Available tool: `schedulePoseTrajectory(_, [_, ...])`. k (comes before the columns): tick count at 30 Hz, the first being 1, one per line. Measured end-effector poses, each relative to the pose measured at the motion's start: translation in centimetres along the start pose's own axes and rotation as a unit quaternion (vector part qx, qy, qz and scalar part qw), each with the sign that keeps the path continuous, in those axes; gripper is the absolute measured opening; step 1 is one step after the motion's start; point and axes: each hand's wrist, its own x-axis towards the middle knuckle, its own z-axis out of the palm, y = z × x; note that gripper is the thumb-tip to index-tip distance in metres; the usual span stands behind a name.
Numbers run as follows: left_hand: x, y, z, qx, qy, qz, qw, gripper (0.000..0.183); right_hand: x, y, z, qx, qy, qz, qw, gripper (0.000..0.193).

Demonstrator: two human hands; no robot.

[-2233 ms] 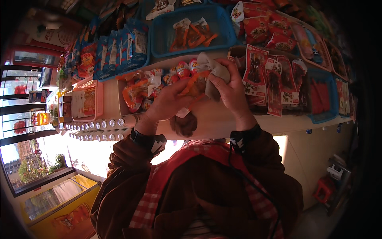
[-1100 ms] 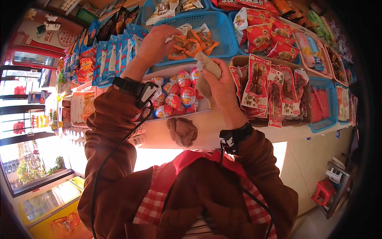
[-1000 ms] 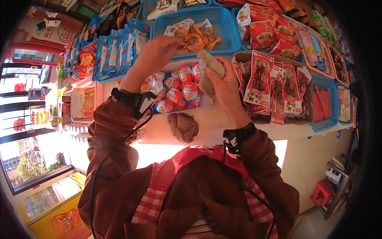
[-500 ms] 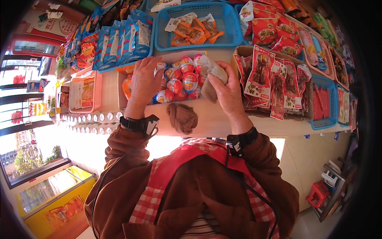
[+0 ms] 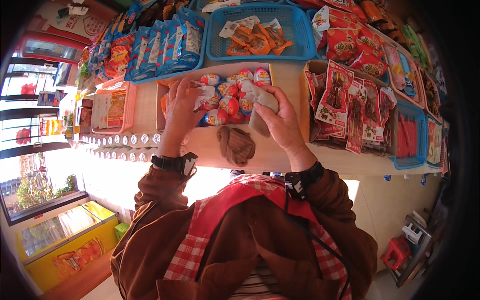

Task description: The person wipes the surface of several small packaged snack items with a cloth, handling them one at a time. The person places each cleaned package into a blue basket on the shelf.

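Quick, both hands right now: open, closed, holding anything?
Left hand: fingers curled on a white wrapper in the box of egg-shaped sweets.
Right hand: closed on a grey-brown cloth.

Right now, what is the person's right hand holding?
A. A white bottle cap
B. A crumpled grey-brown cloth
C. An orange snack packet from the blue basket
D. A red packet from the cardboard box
B: the right hand grips a crumpled grey-brown cloth over the tray of foil-wrapped eggs, while the left hand rests at the tray's left end.
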Motion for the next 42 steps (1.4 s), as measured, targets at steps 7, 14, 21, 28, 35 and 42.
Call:
schedulePoseTrajectory(7, [-0.1,0.0,-1.4,-0.175,0.122,-0.071,0.974,0.033,-0.2,-0.2,0.5,0.068,-0.032,0.029,0.997,0.040])
schedulePoseTrajectory(14, [1.4,2.7,-2.2,-0.611,0.142,-0.148,0.765,0.027,-0.2,-1.3,0.8,0.052,-0.087,-0.038,0.994,0.041])
schedulePoseTrajectory(21, [0.1,9.4,0.8,-0.795,-0.053,-0.182,0.576,0.031,0.1,-1.7,1.9,-0.182,-0.093,-0.184,0.961,0.037])
schedulePoseTrajectory(28, [-1.3,11.6,1.7,-0.778,-0.145,-0.073,0.607,0.037,1.2,-1.6,1.0,-0.120,0.075,-0.186,0.972,0.032])
schedulePoseTrajectory(35, [0.0,10.5,1.2,-0.810,-0.061,-0.166,0.559,0.033,0.8,-3.0,-1.5,0.064,0.044,-0.037,0.996,0.041])
schedulePoseTrajectory(42, [0.0,10.4,1.9,-0.824,-0.034,-0.286,0.487,0.031,-0.3,-1.6,0.0,-0.212,-0.139,-0.184,0.950,0.043])
